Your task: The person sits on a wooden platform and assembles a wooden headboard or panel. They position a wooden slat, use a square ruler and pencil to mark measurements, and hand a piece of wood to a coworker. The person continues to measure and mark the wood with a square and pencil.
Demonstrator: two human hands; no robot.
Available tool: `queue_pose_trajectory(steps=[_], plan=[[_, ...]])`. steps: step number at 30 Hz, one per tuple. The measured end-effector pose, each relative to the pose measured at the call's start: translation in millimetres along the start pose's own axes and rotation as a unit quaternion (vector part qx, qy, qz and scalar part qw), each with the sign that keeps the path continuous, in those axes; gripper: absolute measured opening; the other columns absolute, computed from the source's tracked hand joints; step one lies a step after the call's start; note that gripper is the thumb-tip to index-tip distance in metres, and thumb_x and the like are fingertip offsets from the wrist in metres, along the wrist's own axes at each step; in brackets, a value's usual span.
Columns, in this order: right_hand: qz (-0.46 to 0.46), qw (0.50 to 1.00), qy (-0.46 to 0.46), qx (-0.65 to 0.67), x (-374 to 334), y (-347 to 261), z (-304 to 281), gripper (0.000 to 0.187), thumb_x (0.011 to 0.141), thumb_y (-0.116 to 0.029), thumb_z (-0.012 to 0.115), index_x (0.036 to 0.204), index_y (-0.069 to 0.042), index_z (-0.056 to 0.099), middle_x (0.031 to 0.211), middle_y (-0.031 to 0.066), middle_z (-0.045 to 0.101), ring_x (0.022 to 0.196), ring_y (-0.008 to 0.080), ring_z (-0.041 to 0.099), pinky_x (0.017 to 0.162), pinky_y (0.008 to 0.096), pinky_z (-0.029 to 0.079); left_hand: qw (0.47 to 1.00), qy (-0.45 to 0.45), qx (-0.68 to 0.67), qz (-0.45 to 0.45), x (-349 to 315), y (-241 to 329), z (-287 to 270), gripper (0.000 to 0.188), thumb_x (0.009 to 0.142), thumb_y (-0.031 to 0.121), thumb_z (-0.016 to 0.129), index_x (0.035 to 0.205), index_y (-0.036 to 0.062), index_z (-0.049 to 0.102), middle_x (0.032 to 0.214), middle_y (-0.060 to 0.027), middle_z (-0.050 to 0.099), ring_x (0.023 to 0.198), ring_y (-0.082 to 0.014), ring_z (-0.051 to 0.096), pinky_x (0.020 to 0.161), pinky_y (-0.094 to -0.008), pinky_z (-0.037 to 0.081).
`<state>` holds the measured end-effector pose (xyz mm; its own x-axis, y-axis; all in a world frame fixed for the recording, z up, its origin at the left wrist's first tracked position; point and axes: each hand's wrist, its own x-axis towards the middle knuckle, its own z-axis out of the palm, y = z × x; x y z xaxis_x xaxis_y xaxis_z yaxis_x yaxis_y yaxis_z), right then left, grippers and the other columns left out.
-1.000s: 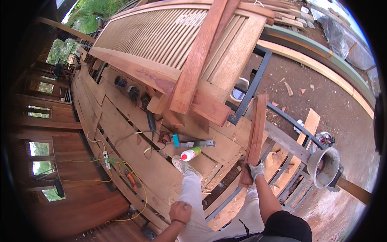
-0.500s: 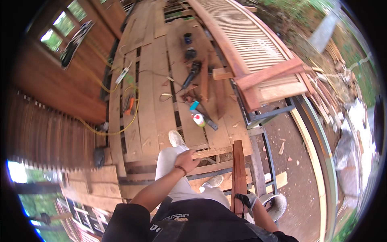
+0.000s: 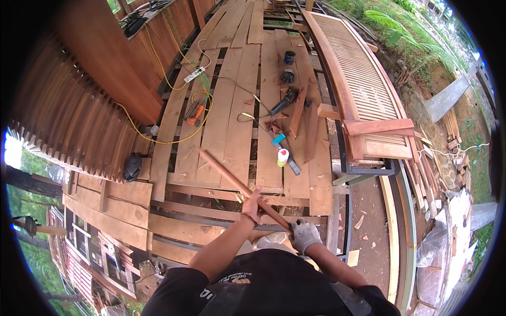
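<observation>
A long reddish wooden strip slants from upper left to lower right in front of me. My bare left hand grips it near the middle. My right hand, in a grey work glove, holds its lower end. Below the strip lies a deck of loose wooden planks. A small white bottle with a red top and a dark flat bar lie on the planks just beyond the strip.
A power tool with a cable, an orange-handled tool, a yellow cord and a power strip lie on the planks. A slatted wooden panel rests at the right, a slatted wall at the left. Bare ground lies lower right.
My view has swung round over the deck. The strip, held upright in my right hand alone, now slants across in front of me, and my left hand has left my knee and taken hold of it.
</observation>
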<state>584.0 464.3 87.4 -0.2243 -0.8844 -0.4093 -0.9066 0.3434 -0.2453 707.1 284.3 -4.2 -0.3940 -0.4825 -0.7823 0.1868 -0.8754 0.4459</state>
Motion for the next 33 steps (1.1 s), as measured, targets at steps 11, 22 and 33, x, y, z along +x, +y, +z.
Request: queue_pose_trajectory(steps=[11, 22, 33], plan=[[-0.193, 0.925, -0.271, 0.185, 91.4, -79.7, 1.3, 0.093, 0.073, -0.067, 0.068, 0.141, -0.008, 0.042, 0.13, 0.0224, 0.056, 0.121, 0.0364, 0.054, 0.104, 0.039, 0.042, 0.935, 0.001, -0.261, 0.24, -82.9, 85.1, -169.1, 0.021, 0.092, 0.031, 0.062, 0.1, 0.0125, 0.055, 0.093, -0.0067, 0.062, 0.096, -0.0253, 0.062, 0.087, -0.0518, 0.051], [-0.162, 0.803, -0.438, 0.371, 129.2, -123.5, 28.8, 0.069, 0.072, -0.022, 0.086, 0.126, 0.002, 0.05, 0.112, 0.0126, 0.063, 0.101, 0.02, 0.061, 0.09, 0.0322, 0.05, 0.911, 0.117, -0.266, 0.294, -104.7, 56.0, -221.2, 0.035, 0.094, 0.037, 0.061, 0.107, 0.0058, 0.054, 0.106, -0.0127, 0.066, 0.1, -0.0251, 0.065, 0.084, -0.0429, 0.055], [-0.344, 0.915, -0.184, -0.1, 160.9, -203.8, 54.0, 0.084, 0.056, -0.043, 0.088, 0.12, -0.001, 0.053, 0.107, 0.0218, 0.066, 0.103, 0.0346, 0.064, 0.088, 0.0405, 0.052, 0.891, 0.444, -0.062, 0.078, -119.4, -198.2, -371.1, 0.074, 0.079, 0.052, 0.071, 0.126, -0.0044, 0.057, 0.121, -0.0231, 0.063, 0.113, -0.0306, 0.061, 0.098, -0.0368, 0.046]])
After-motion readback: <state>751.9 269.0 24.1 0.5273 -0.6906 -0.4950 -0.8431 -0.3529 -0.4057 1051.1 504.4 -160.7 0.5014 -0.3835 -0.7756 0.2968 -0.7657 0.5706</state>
